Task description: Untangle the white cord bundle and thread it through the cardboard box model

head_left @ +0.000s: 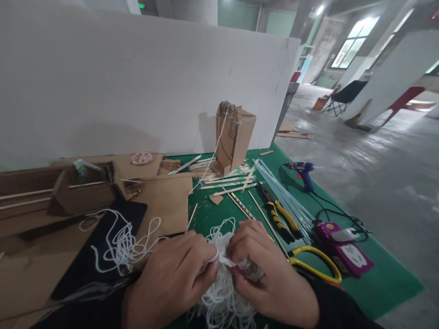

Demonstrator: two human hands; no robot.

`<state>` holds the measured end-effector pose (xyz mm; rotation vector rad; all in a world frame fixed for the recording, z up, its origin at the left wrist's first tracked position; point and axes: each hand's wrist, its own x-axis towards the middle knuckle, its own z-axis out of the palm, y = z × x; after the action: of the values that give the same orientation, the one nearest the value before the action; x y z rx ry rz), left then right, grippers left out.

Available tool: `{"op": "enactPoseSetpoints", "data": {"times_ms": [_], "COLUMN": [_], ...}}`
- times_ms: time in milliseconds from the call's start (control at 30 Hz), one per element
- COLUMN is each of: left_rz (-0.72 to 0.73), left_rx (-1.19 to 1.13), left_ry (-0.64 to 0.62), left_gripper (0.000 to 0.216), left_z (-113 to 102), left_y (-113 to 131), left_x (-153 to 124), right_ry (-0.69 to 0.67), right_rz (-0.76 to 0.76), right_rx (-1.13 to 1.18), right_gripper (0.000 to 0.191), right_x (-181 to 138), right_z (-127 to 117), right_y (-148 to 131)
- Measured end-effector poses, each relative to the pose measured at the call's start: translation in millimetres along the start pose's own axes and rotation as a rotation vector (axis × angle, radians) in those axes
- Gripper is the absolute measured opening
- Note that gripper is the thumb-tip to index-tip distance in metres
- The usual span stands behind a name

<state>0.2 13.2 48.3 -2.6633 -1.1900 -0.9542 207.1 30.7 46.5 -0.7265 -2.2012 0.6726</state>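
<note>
In the head view, a tangled bundle of white cord [221,294] hangs and lies between my hands at the table's near edge. My left hand [174,269] is closed, its thumb and forefinger pinching the cord near the top of the bundle. Opposite it, my right hand [264,269] is closed on the same bundle, along with a crumpled clear plastic piece. The two hands are close together but apart. A looser heap of white cord [125,242] lies to the left on a black sheet.
A cardboard box [235,137] stands at the back among wooden sticks [228,180]. On the right are pliers [279,212], clear glue sticks [286,196], a blue glue gun [303,173], yellow-handled scissors [318,256] and a purple power strip [343,249]. Cardboard pieces [164,196] cover the left.
</note>
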Motion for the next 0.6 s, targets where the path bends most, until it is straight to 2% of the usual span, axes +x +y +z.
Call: {"op": "enactPoseSetpoints", "data": {"times_ms": [200, 400, 600], "left_rz": [-0.027, -0.017, 0.034], "left_rx": [0.064, 0.04, 0.263], "left_ry": [0.06, 0.068, 0.045], "left_gripper": [0.007, 0.004, 0.01], "left_z": [0, -8, -8], "left_y": [-2, 1, 2], "left_x": [3, 4, 5], "right_ry": [0.116, 0.156, 0.162], "right_rz": [-0.069, -0.093, -0.12], "right_rx": [-0.019, -0.013, 0.021], "right_gripper": [0.031, 0.033, 0.031], "right_x": [-8, -9, -9], "right_z": [2, 1, 1], "right_y": [4, 6, 6]}}
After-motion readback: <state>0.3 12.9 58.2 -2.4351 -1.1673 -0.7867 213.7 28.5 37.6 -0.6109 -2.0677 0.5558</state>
